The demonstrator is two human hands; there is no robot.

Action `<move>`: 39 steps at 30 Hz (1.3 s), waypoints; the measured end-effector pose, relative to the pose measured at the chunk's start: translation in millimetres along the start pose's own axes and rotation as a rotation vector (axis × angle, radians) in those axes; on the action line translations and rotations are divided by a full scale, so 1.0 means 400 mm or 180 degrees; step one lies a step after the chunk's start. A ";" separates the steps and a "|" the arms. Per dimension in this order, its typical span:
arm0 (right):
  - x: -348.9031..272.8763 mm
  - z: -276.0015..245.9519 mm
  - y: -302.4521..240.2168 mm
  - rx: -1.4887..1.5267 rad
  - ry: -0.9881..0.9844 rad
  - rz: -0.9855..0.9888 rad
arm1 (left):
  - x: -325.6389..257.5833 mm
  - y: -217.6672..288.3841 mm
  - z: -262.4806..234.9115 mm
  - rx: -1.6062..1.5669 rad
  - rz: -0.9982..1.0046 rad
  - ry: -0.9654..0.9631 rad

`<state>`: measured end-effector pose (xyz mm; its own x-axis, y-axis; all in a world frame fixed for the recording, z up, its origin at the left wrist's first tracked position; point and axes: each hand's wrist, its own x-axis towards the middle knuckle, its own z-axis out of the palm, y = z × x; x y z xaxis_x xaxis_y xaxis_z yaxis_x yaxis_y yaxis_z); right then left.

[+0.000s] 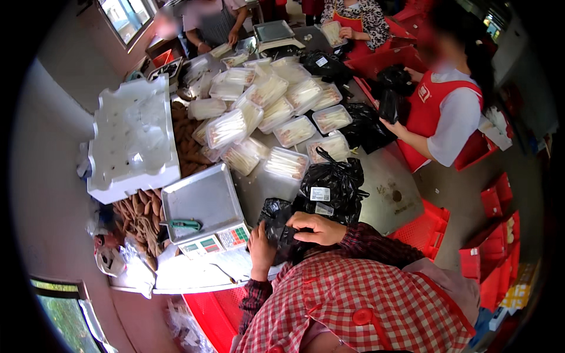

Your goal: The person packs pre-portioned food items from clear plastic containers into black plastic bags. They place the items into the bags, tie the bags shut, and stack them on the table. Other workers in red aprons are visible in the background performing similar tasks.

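Note:
My left hand (261, 247) and my right hand (318, 228) are both closed on a black plastic bag (275, 213) at the table's near edge. The left one grips its left side, and the right one bends over its right side with the fingertips partly hidden. What the bag contains does not show. Just beyond my right hand lie tied black bags (336, 176) with white labels. To the left of my left hand stands a scale with a metal tray (203, 197), and a green-handled cutter (183, 224) rests on that tray.
Clear trays of pale, slender stalks (268, 91) are heaped over the metal table (385, 176). A white foam box (132, 132) stands at left beside brown roots (138, 215). A co-worker in a red apron (432, 106) holds a black bag at right. Red crates (432, 226) surround the table.

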<state>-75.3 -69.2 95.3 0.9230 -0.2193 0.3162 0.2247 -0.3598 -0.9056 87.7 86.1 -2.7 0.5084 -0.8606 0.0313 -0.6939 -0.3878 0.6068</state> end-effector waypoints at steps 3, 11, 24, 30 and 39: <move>-0.018 -0.004 0.015 0.1325 -0.0186 0.0914 | -0.036 -0.083 0.031 0.0184 -0.0452 -0.0285; -0.035 -0.029 0.013 0.0550 -0.0121 0.1158 | -0.100 -0.124 -0.114 -0.2461 -0.1130 0.0321; -0.013 -0.072 0.013 -0.1931 0.0293 0.1313 | -0.091 -0.024 -0.193 -0.4987 -0.1069 0.1075; -0.029 -0.090 0.024 -0.1003 -0.0478 0.1100 | -0.107 -0.011 -0.222 -0.6047 -0.0607 0.1069; 0.042 0.014 -0.001 0.2370 -0.0020 0.1120 | -0.086 0.166 -0.247 -0.4207 0.0444 0.0355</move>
<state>-58.1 -67.7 99.6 0.9793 -0.2013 -0.0206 0.0684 0.4253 -0.9025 74.4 122.5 115.1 0.5568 -0.8106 0.1815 0.2373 0.3646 0.9004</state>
